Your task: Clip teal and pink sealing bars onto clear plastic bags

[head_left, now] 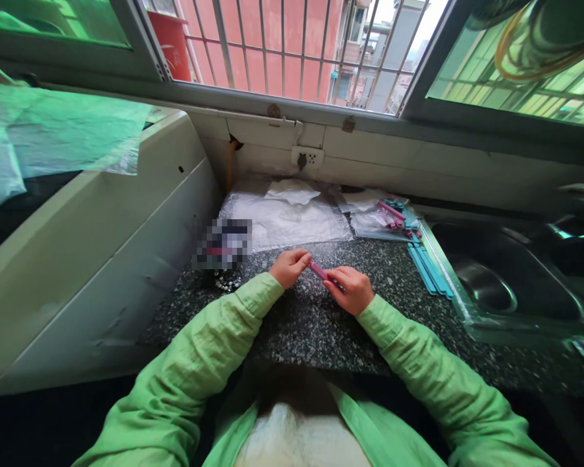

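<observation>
Above the dark speckled counter I hold a narrow pink strip (pixel 318 270) slantwise between both hands. My left hand (pixel 291 266) pinches its upper left end between thumb and fingers. Closed around the lower right end is my right hand (pixel 351 288), which hides that part. The exact kind of strip is too small to make out. Several light blue strips (pixel 429 269) lie side by side on the counter to the right. Behind them, clear plastic bags (pixel 370 224) lie with pink pieces (pixel 393 213) and more blue pieces on or in them.
A white plastic sheet (pixel 292 224) lies behind my hands. To the left are a blurred-out item (pixel 222 244) and a large pale appliance (pixel 141 240) under green plastic. A sink (pixel 520 272) is at the right. The back wall has a socket (pixel 307 157) with a plug.
</observation>
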